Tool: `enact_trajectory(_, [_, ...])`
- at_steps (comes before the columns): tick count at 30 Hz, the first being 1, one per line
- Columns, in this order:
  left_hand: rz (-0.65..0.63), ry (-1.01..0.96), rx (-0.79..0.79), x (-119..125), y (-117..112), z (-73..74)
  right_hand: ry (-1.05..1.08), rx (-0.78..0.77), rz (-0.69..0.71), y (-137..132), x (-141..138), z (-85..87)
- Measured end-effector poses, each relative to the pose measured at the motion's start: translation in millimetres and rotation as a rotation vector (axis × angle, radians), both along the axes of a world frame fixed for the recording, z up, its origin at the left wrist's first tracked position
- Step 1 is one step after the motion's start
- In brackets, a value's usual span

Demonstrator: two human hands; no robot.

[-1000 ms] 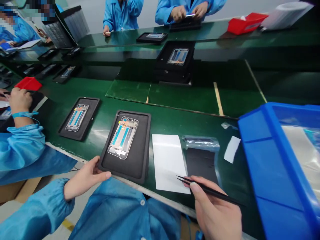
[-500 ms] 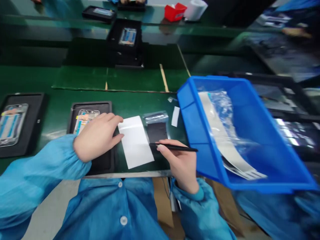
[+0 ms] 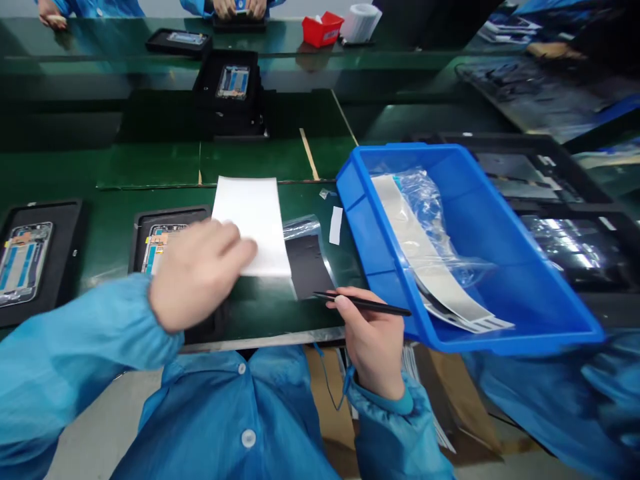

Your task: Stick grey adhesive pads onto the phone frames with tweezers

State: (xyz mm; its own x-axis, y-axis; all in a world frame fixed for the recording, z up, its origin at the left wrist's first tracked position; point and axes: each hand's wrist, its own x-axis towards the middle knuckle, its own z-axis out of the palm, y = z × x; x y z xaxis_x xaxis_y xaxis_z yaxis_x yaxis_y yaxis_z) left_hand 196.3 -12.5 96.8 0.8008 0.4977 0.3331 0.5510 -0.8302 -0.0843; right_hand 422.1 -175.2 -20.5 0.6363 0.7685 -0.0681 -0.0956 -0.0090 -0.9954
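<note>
My left hand (image 3: 203, 272), slightly blurred, is closed at the left edge of a white sheet (image 3: 249, 210); its fingertips are partly hidden. Behind that hand, a phone frame (image 3: 161, 237) lies in a black tray (image 3: 193, 215), largely covered. My right hand (image 3: 374, 337) grips black tweezers (image 3: 370, 305), their tips pointing left. Those tips are by the lower right corner of a black rectangular sheet (image 3: 309, 265) with a clear plastic film (image 3: 303, 227) at its top edge. Whether they touch it I cannot tell.
A blue bin (image 3: 545, 267) with pale strips (image 3: 410, 227) and clear plastic stands at the right. A small white strip (image 3: 336, 225) lies beside it. Another tray (image 3: 57, 260) is at the left, stacked trays (image 3: 227, 110) farther back. Other people's hands (image 3: 240, 8) show across the bench.
The white sheet has moved up and left, uncovering more of the black sheet. My left hand shifted with it, its fingers now more curled. The view has shifted slightly.
</note>
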Motion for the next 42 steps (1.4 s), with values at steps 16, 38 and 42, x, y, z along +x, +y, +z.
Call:
enact_trajectory(16, [-0.193, 0.316, -0.298, -16, -51, -29.9, 0.015, 0.022, -0.011, -18, -5, -7.8])
enact_trajectory(38, [0.547, -0.336, -0.895, 144, 122, -87.9, -0.403, -0.025, 0.057, 26, 0, -7.2])
enact_trajectory(42, [0.555, -0.27, -0.643, 139, 117, -69.5, -0.398, 0.042, 0.01, 22, 3, -7.7])
